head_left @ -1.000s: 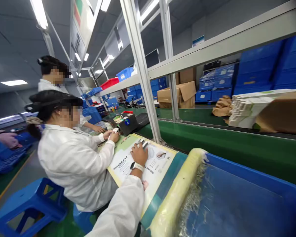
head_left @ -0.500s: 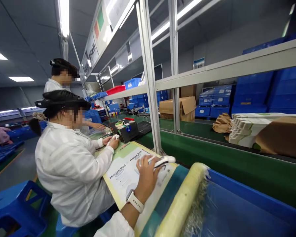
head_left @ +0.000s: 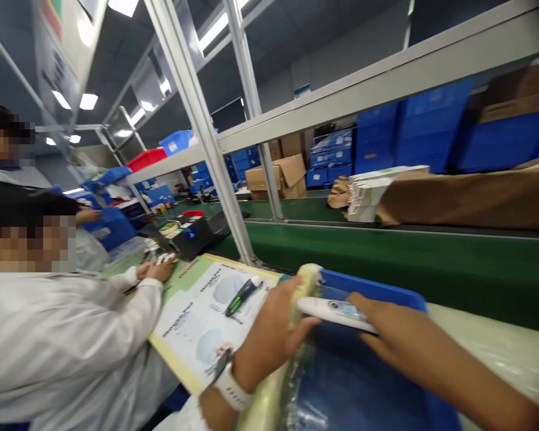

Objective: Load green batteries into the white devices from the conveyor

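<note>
So your right hand (head_left: pixel 379 317) has its fingers pinched round one end of the white gadget (head_left: pixel 326 310), which sits above the blue tray (head_left: pixel 377 286). Your left hand (head_left: pixel 273 329) is loosely curled, thumb apart, right by the other end; can't tell if it's touching. I'd watch that one-ended grip: if it loosens, or your left knuckles bump the tip, the gadget could drop into the tray or bounce off the yellow roll (head_left: pixel 265 401) along its edge. A careless left elbow might also catch the dark gadget (head_left: pixel 241 298) lying on the desk mat (head_left: pixel 179 329). That mat's printed "Mouse Pad", with a co-worker's white sleeve (head_left: pixel 81 335) crowding its left side. Past it there's a black box (head_left: pixel 191 236), a green belt (head_left: pixel 386 257), a metal post (head_left: pixel 202 126), then a cardboard box (head_left: pixel 259 178) and stacked blue bins (head_left: pixel 431 131) way back.
</note>
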Available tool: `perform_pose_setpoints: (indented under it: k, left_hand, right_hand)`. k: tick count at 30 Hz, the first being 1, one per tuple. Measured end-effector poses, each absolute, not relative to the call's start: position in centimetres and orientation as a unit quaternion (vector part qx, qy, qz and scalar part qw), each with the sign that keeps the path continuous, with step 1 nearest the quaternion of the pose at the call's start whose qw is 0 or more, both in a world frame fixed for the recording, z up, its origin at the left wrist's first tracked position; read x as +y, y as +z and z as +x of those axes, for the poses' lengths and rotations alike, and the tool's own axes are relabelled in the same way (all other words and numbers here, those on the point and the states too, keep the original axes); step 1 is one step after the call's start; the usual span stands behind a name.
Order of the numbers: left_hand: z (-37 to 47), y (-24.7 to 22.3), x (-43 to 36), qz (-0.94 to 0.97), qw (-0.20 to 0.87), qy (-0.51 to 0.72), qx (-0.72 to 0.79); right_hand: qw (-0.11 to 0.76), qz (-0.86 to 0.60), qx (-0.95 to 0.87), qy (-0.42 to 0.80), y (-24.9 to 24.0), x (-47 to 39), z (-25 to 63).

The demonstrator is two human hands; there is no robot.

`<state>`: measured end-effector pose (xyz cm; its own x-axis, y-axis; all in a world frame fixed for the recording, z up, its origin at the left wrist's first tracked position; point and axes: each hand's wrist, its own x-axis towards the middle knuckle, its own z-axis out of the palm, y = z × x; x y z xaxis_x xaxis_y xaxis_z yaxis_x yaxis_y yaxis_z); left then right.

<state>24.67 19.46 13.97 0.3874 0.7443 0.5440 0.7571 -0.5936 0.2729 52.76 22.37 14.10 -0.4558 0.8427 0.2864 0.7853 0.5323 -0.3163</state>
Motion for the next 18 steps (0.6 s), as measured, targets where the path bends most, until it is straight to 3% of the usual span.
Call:
perform_pose_setpoints:
  k: [2, 7, 12, 13, 18]
  left_hand:
    - [21.5, 10.2, 20.4, -0.736, 0.033, -0.327, -0.592]
    - [15.1, 5.6, 23.4, -0.663, 0.029, -0.322, -0.675]
    - [13.5, 4.1, 24.5, -0.637, 0.005, -0.283, -0.718]
    - [13.3, 3.9, 24.6, -0.632, 0.002, -0.280, -0.723]
    - [12.6, 3.9, 24.6, -0.628, -0.028, -0.278, -0.726]
  right_hand:
    - [0.206, -0.491, -0.841, 0.095, 15.6, 22.3, 53.4]
    - [0.422, -0.602, -0.671, 0.094, 16.3, 23.0, 52.6]
    - [0.307, -0.548, -0.767, 0.130, 11.7, 26.0, 52.0]
    - [0.320, -0.545, -0.761, 0.147, 11.2, 26.8, 52.8]
    - [0.533, -0.509, -0.582, 0.344, 10.9, 30.5, 60.6]
